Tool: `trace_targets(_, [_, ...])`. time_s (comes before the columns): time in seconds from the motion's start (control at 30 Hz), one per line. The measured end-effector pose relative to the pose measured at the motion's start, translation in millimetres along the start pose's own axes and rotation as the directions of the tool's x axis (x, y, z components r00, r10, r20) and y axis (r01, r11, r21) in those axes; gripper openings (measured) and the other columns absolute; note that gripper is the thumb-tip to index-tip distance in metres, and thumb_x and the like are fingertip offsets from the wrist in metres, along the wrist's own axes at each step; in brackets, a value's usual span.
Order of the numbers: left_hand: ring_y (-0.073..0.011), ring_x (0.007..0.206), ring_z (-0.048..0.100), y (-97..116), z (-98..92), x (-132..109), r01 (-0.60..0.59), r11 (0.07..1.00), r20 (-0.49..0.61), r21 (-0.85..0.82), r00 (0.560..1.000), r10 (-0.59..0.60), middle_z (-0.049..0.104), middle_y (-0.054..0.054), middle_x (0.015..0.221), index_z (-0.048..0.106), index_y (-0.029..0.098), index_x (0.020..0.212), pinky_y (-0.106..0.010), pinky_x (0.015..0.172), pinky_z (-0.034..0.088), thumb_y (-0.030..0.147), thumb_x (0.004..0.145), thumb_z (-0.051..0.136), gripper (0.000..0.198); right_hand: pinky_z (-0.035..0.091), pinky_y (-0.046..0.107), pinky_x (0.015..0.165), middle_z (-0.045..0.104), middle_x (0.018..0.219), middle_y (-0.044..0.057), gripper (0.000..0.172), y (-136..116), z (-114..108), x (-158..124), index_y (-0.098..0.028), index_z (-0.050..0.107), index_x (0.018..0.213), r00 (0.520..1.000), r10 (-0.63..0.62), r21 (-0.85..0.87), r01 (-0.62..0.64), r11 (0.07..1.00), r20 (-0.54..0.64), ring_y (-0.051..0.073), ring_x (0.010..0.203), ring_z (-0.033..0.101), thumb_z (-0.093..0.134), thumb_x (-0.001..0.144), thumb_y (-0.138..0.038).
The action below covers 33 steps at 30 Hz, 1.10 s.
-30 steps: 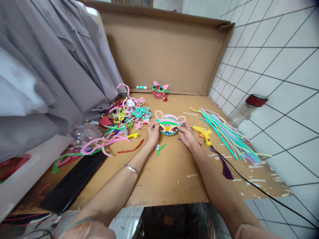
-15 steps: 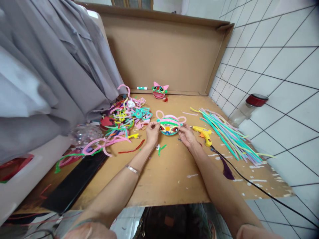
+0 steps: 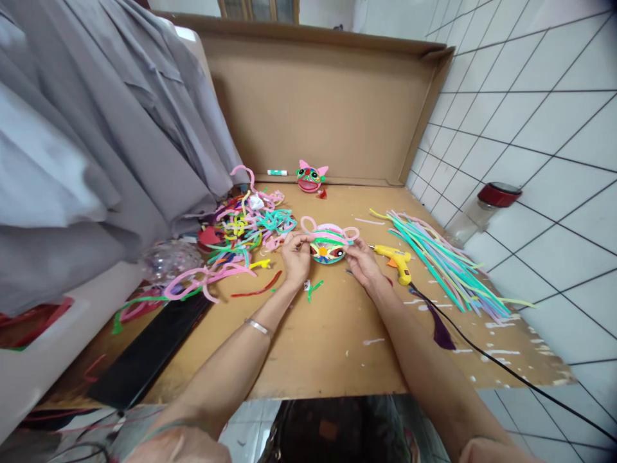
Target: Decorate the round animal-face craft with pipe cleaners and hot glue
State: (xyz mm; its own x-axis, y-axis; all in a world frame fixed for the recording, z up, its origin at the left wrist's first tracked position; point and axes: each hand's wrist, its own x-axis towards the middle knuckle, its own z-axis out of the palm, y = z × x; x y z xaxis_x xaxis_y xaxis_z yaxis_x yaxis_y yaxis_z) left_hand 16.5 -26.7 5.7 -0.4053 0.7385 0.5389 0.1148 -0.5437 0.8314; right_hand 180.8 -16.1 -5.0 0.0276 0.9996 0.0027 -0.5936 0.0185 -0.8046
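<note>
Between my two hands, above the middle of the table, is a colourful lion-head craft with pink pipe-cleaner ears, green and pink bands and large eyes. My left hand grips its left edge, fingers bent over the rim by the ear. On the opposite edge, my right hand pinches it between thumb and fingers. A yellow glue gun lies just right of my right hand. Below the craft rest a small green pipe-cleaner piece and, farther left, a red strip.
A tangle of pipe cleaners lies left; straight ones lie right. A second lion head and a glue stick sit by the cardboard wall. A black cord, purple tassel, lidded jar and black slab are around.
My left hand's fingers have shifted slightly over the craft's left edge, and the craft has tilted a little. The whole view has drifted slightly; both hands keep their hold.
</note>
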Motion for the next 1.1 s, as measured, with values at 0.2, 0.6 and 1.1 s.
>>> trace_targets(0.2, [-0.0185,0.082,0.059,0.0,0.3,0.4,-0.015,1.0,0.007,-0.007,1.0,0.015,0.063,-0.004,0.078,0.071,0.02,0.066,-0.031,0.081,0.047,0.012,0.073,0.059,0.017,0.053,0.026,0.082,0.069,0.086,-0.007,0.043,0.8,-0.3,0.9,-0.027,0.058,0.085,0.999,-0.023,-0.018,0.024,1.0,0.027,0.012,0.083,0.065,0.079,0.053,-0.008])
trace_targets(0.6, [-0.0212,0.095,0.062,3.2,-1.9,-2.9,-0.119,0.991,0.116,0.067,0.987,0.111,0.067,-0.005,0.093,0.074,0.023,0.076,-0.038,0.094,0.047,0.011,0.073,0.055,0.023,0.054,0.024,0.078,0.07,0.084,-0.007,0.042,0.7,-0.8,1.9,-0.026,0.059,0.086,1.0,-0.017,-0.018,0.017,1.0,0.001,0.011,0.079,0.066,0.079,0.053,-0.009])
trace_targets(1.1, [-0.0201,0.092,0.065,-3.3,-4.8,0.4,-0.368,0.901,0.189,0.231,0.925,0.33,0.07,-0.006,0.092,0.066,0.018,0.085,-0.038,0.089,0.05,0.024,0.084,0.061,0.008,0.051,0.023,0.076,0.068,0.077,-0.008,0.041,-5.5,7.2,-4.2,-0.024,0.058,0.082,1.0,-0.004,-0.002,0.004,1.0,-0.011,0.011,0.077,0.065,0.077,0.05,-0.007])
